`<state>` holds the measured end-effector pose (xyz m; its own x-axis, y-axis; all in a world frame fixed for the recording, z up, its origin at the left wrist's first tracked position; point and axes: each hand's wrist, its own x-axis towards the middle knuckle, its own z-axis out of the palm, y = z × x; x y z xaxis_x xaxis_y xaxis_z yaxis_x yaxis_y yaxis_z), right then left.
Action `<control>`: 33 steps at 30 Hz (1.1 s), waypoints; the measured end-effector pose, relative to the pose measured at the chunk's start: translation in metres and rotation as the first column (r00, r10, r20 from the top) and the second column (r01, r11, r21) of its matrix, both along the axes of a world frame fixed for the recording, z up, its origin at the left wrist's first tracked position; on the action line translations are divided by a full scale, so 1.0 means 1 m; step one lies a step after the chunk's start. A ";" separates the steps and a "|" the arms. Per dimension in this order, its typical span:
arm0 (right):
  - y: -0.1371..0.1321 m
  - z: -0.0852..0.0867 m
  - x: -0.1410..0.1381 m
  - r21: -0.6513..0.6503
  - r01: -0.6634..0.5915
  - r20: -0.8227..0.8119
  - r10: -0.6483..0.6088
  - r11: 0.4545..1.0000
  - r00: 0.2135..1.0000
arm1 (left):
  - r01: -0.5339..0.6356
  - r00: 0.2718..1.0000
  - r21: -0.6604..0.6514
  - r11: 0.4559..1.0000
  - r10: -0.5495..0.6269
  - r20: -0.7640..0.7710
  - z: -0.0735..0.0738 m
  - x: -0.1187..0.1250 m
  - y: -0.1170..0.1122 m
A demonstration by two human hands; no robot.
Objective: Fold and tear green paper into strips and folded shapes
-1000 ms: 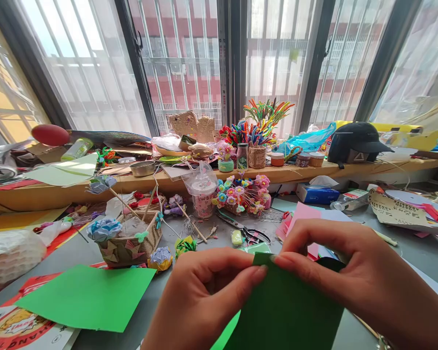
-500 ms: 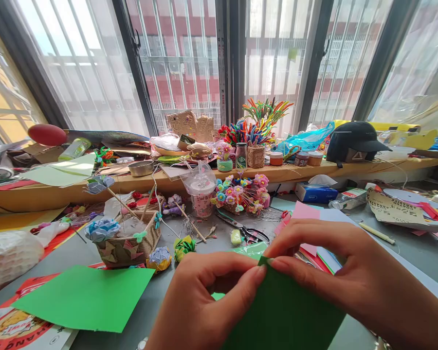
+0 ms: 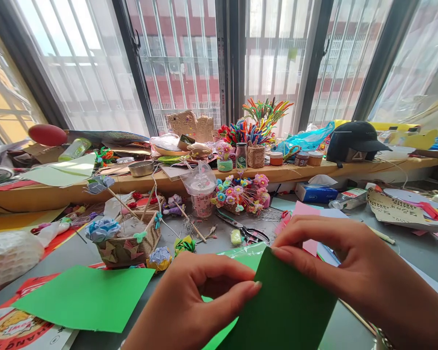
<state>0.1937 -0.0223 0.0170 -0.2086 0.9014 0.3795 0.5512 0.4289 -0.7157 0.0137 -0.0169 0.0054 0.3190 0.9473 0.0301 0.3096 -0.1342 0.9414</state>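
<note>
Both of my hands hold a dark green sheet of paper (image 3: pixel 284 306) low in the middle of the view. My left hand (image 3: pixel 190 301) pinches its left edge between thumb and forefinger. My right hand (image 3: pixel 350 272) pinches its top corner with the fingertips. A lighter green sheet (image 3: pixel 241 257) shows behind and below the dark one. Another bright green sheet (image 3: pixel 83 296) lies flat on the grey table (image 3: pixel 76 253) to the left.
A small woven basket with paper flowers (image 3: pixel 127 238) stands left of centre. Scissors (image 3: pixel 244 231), pink paper (image 3: pixel 302 214), a cup (image 3: pixel 201 192) and a flower bunch (image 3: pixel 243 194) lie beyond my hands. The windowsill (image 3: pixel 95 187) carries a black cap (image 3: pixel 354 141), jars and craft stems.
My left hand has slid down the sheet's left edge, apart from my right hand. The dark green sheet's top corner now stands up and more of the lighter green sheet shows.
</note>
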 end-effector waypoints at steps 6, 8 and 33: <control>0.002 -0.001 0.002 -0.031 0.013 -0.027 -0.014 0.999 1.000 | -0.015 0.995 0.040 0.999 0.019 -0.101 -0.001 -0.002 0.000; 0.003 -0.001 0.002 -0.034 0.013 -0.036 -0.014 0.999 0.999 | -0.023 0.993 0.067 0.997 0.030 -0.114 -0.002 -0.002 0.000; 0.060 -0.031 -0.007 -0.015 -0.200 -0.623 0.147 0.980 0.769 | -0.330 0.783 0.020 0.944 0.262 0.564 -0.020 -0.010 0.048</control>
